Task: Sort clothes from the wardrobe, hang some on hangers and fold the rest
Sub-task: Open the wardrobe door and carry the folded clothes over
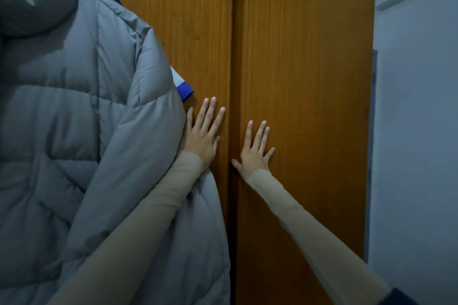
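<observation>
The wooden wardrobe (304,57) stands closed; a grey padded coat (81,131) hangs against its left door (188,20).

Both arms reached forward in beige sleeves. The left hand (203,134) lay flat with its fingers straight and slightly spread. The right hand (255,150) was pressed flat too, its fingers splayed and its thumb stretched out leftward.
</observation>
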`<state>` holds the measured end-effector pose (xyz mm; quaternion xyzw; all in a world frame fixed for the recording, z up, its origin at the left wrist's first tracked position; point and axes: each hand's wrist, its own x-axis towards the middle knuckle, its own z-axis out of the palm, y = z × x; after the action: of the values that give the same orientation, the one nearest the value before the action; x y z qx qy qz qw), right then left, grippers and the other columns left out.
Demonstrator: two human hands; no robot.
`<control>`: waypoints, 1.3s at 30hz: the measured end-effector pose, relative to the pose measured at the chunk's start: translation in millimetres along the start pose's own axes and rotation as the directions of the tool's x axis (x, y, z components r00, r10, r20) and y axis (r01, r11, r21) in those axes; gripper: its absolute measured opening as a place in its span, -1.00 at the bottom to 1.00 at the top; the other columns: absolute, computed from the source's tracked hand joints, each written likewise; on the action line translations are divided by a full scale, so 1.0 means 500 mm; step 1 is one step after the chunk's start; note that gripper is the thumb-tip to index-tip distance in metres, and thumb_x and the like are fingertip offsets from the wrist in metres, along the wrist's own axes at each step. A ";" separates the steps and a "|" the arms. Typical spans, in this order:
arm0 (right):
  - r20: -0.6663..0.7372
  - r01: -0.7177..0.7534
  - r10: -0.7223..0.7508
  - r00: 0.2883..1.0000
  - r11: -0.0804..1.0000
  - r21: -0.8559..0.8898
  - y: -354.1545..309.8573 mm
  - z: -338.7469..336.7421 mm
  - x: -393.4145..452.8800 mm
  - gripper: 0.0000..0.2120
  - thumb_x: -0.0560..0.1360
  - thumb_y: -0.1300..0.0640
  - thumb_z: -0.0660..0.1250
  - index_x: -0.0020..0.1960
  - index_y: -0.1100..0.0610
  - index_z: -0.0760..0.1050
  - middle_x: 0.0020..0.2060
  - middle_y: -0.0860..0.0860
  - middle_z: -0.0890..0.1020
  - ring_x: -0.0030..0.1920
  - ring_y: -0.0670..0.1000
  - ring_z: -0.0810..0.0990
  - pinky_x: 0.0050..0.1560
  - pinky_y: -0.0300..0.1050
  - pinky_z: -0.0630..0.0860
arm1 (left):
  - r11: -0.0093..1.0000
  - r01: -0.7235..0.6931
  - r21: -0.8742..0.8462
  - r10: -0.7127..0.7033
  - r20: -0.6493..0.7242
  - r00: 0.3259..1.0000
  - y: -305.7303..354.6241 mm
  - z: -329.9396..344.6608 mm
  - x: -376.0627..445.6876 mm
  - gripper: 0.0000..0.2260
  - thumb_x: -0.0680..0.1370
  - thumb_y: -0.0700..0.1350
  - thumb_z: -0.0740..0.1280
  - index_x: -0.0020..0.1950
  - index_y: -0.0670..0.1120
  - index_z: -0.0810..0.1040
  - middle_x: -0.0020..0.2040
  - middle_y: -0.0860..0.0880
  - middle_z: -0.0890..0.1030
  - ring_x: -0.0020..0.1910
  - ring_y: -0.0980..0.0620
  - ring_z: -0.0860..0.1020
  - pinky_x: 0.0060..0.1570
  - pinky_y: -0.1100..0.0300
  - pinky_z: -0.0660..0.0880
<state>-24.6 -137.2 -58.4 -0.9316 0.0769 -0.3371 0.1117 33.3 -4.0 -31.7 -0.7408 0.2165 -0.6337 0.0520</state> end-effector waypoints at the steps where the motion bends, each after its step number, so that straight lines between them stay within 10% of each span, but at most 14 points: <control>1: 0.005 0.005 -0.005 1.000 1.000 -0.003 0.000 0.000 -0.001 0.02 0.50 -0.05 0.31 0.42 0.14 -0.54 0.40 0.23 -0.47 0.42 0.24 -0.45 0.39 0.36 -0.12 | 1.000 -0.001 -0.003 0.001 -0.006 1.000 -0.002 0.000 0.001 -0.26 0.35 -0.04 0.47 0.46 -0.13 0.26 0.44 -0.22 0.31 0.42 -0.20 0.30 0.36 -0.12 -0.01; 20: -0.001 0.072 -0.072 0.997 0.995 0.074 0.009 -0.012 -0.019 -0.04 0.54 0.04 0.27 0.32 0.05 -0.60 0.34 0.16 -0.55 0.35 0.17 -0.55 0.38 0.35 -0.23 | 0.999 0.026 -0.028 -0.024 0.091 0.996 -0.017 -0.024 0.000 -0.24 0.36 0.02 0.48 0.47 -0.05 0.23 0.46 -0.15 0.31 0.44 -0.13 0.29 0.39 -0.06 -0.04; 25: -0.019 0.120 -0.118 0.993 0.987 0.107 0.038 -0.037 -0.048 -0.04 0.53 0.02 0.28 0.33 0.01 -0.58 0.40 0.14 -0.51 0.39 0.15 -0.52 0.38 0.31 -0.27 | 0.996 0.059 -0.069 -0.031 0.345 0.938 0.002 -0.060 0.010 -0.37 0.62 -0.03 0.12 0.53 0.00 -0.25 0.53 -0.09 -0.28 0.51 -0.07 -0.26 0.42 -0.06 -0.31; 30: -0.066 0.183 -0.174 0.983 0.965 0.188 0.081 -0.070 -0.087 -0.04 0.50 -0.06 0.30 0.36 -0.06 -0.53 0.41 0.05 -0.49 0.41 0.07 -0.49 0.40 0.27 -0.27 | 0.966 0.170 -0.193 -0.064 0.458 0.887 0.040 -0.105 0.025 -0.47 0.65 -0.02 0.01 0.54 0.00 -0.18 0.54 -0.07 -0.24 0.52 -0.03 -0.25 0.45 -0.10 -0.21; 33: -0.113 0.259 -0.237 0.965 0.930 0.262 0.115 -0.098 -0.116 -0.04 0.39 -0.28 0.23 0.39 -0.11 -0.47 0.43 0.00 -0.46 0.42 0.00 -0.47 0.38 0.19 -0.31 | 0.806 0.288 -0.517 0.024 0.515 0.857 0.076 -0.128 0.028 -0.54 0.65 -0.06 0.03 0.54 0.03 -0.01 0.56 -0.02 -0.01 0.53 -0.01 -0.08 0.46 -0.09 -0.08; 39: -0.209 0.346 -0.285 0.935 0.859 0.376 0.196 -0.174 -0.193 -0.05 0.30 -0.48 0.18 0.40 -0.24 -0.37 0.43 -0.17 -0.40 0.47 -0.10 -0.36 0.47 0.14 -0.20 | 0.121 0.491 -0.862 -0.017 0.493 0.870 0.183 -0.239 0.063 -0.61 0.65 -0.01 0.06 0.49 0.00 0.22 0.46 -0.08 0.29 0.44 -0.04 0.25 0.32 0.17 0.19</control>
<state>-160.8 -224.2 -78.1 -0.8604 -0.1409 -0.4267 0.2405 -101.7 -75.1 -12.1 -0.7260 0.4226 -0.1930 -0.5070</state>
